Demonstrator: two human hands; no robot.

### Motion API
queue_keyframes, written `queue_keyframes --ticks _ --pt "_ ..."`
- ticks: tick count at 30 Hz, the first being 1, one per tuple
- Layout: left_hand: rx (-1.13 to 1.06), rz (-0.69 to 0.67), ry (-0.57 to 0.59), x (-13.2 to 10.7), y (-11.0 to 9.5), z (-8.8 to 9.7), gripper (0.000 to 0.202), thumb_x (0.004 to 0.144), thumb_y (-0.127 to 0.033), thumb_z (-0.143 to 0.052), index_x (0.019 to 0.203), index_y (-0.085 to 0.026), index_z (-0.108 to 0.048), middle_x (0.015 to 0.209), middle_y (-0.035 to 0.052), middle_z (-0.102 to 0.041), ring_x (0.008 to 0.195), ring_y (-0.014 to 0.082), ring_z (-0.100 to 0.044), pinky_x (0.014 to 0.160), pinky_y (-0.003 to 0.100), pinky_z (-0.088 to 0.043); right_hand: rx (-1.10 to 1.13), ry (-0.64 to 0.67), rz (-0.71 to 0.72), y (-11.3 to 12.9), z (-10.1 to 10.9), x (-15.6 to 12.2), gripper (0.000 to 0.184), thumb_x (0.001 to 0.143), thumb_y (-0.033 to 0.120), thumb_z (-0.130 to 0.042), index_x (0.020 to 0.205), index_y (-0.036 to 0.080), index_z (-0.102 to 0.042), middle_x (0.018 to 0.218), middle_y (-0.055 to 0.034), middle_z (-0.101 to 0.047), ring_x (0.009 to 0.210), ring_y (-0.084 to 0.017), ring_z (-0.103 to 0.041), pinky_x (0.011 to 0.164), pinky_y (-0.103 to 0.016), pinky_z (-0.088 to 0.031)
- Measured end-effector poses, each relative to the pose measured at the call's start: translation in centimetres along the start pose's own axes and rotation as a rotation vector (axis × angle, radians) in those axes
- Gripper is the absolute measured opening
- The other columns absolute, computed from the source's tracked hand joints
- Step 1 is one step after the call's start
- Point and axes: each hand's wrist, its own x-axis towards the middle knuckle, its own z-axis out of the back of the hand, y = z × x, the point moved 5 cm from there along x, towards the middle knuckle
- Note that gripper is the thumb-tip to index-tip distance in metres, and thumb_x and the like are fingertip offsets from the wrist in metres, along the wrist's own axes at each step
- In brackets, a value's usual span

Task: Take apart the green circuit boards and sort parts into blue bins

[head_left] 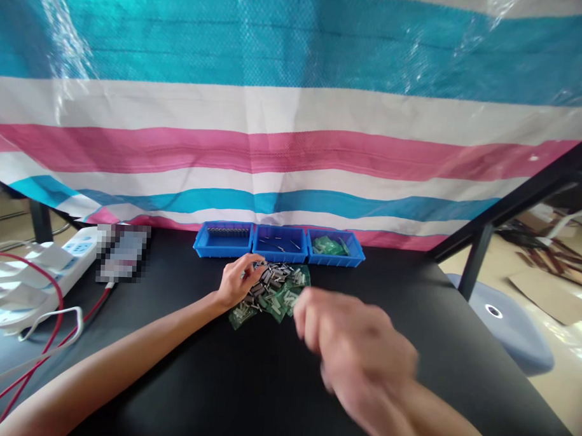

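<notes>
My left hand [238, 281] is at the upper left edge of a heap of small metal pins [272, 278]. Its fingers are curled toward the thumb, and what lies between the tips is too small to make out. Among and under the metal pieces are small green plastic bags [281, 305], with pale cylinders showing in them. Nearer the camera, my right hand [357, 354] is raised to the right of the heap, blurred, with its fingers closed like a fist. Whatever it may hold is hidden.
Behind the heap stand three blue trays: the left tray [223, 249] has a row of dark pieces, the middle tray [279, 253] a few thin pins, the right tray [337, 260] green bags. A power strip [75, 252] with cables lies left. A striped sheet [285, 110] hangs behind the black table [209, 380].
</notes>
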Motion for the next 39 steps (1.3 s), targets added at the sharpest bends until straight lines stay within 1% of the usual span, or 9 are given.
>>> queue_keyframes --ticks 1,3,7,10,14,19,24,28,39 --pt "0.002 -0.018 -0.006 0.0 -0.1 0.1 0.018 0.090 -0.024 -0.055 0.106 -0.018 -0.061 0.083 0.0026 -0.067 0.056 0.0076 -0.054 0.060 0.020 -0.047 0.057 -0.113 -0.027 -1.7 0.3 0.6 0.045 0.096 0.034 -0.036 0.052 0.024 -0.036 0.048 0.0029 -0.033 0.044 -0.013 -0.038 0.048 -0.029 -0.040" --pt "-0.006 -0.056 -0.010 0.2 -0.3 0.2 0.021 0.092 -0.022 -0.052 0.110 -0.018 -0.062 0.090 0.0052 -0.067 0.067 0.0101 -0.060 0.065 0.021 -0.049 0.052 -0.186 -0.123 -5.6 -0.1 1.0 0.042 0.095 0.030 -0.040 0.054 0.022 -0.039 0.049 0.0027 -0.036 0.044 -0.011 -0.036 0.045 -0.027 -0.032" --pt "-0.030 -0.076 -0.005 0.3 -0.2 0.2 0.022 0.094 -0.021 -0.049 0.110 -0.019 -0.063 0.091 0.0052 -0.069 0.078 0.0123 -0.065 0.071 0.021 -0.051 -0.074 -0.122 -0.238 -11.4 -2.0 -0.5 0.039 0.093 0.028 -0.045 0.056 0.019 -0.049 0.050 0.0030 -0.037 0.045 -0.010 -0.037 0.046 -0.025 -0.030" --pt "-0.027 -0.015 -0.014 0.1 0.5 0.0 0.019 0.093 -0.027 -0.051 0.103 -0.018 -0.064 0.089 0.0038 -0.071 0.073 0.0120 -0.068 0.069 0.020 -0.053 -0.098 -0.065 -0.295 -13.3 -2.9 -1.8 0.022 0.092 0.026 -0.047 0.080 0.017 -0.063 0.058 0.0010 -0.052 0.049 -0.010 -0.046 0.050 -0.024 -0.036" --pt "-0.051 0.045 -0.003 -0.2 1.1 -0.3 0.019 0.092 -0.034 -0.052 0.098 -0.018 -0.062 0.087 0.0021 -0.072 0.069 0.0114 -0.069 0.068 0.019 -0.054 -0.081 0.003 -0.293 -13.8 -3.4 -2.1 0.019 0.090 0.025 -0.051 0.101 0.017 -0.064 0.064 0.0003 -0.057 0.049 -0.010 -0.046 0.049 -0.023 -0.038" --pt "-0.080 0.061 0.027 -0.4 1.3 -0.5 0.017 0.092 -0.033 -0.053 0.097 -0.018 -0.059 0.082 0.0014 -0.071 0.070 0.0110 -0.069 0.067 0.017 -0.053 -0.091 0.089 -0.227 -13.9 -4.2 -2.2 0.017 0.088 0.024 -0.054 0.101 0.018 -0.063 0.068 -0.0012 -0.060 0.052 -0.011 -0.050 0.051 -0.023 -0.042" --pt "-0.102 0.050 0.037 -0.4 1.3 -0.6 0.016 0.092 -0.033 -0.053 0.095 -0.018 -0.058 0.074 -0.0001 -0.069 0.064 0.0104 -0.067 0.062 0.017 -0.051 -0.135 0.091 -0.243 -14.4 -4.6 -2.4 0.019 0.089 0.026 -0.057 0.105 0.018 -0.061 0.068 -0.0011 -0.061 0.052 -0.012 -0.051 0.054 -0.023 -0.044" --pt "-0.113 0.025 0.039 -0.2 0.9 -0.5 0.016 0.091 -0.033 -0.054 0.093 -0.018 -0.057 0.071 -0.0008 -0.068 0.061 0.0102 -0.066 0.060 0.017 -0.050 -0.174 0.098 -0.204 -14.5 -4.9 -2.3 0.016 0.090 0.029 -0.057 0.099 0.019 -0.064 0.068 -0.0016 -0.061 0.055 -0.012 -0.054 0.055 -0.023 -0.045" --pt "-0.111 0.023 0.048 -0.1 0.9 -0.6 0.018 0.091 -0.035 -0.054 0.096 -0.018 -0.058 0.073 0.0002 -0.070 0.062 0.0106 -0.067 0.060 0.017 -0.051 -0.190 0.161 -0.198 -14.9 -5.3 -2.3 0.016 0.090 0.028 -0.056 0.102 0.020 -0.063 0.077 -0.0033 -0.061 0.061 -0.013 -0.055 0.058 -0.024 -0.045"
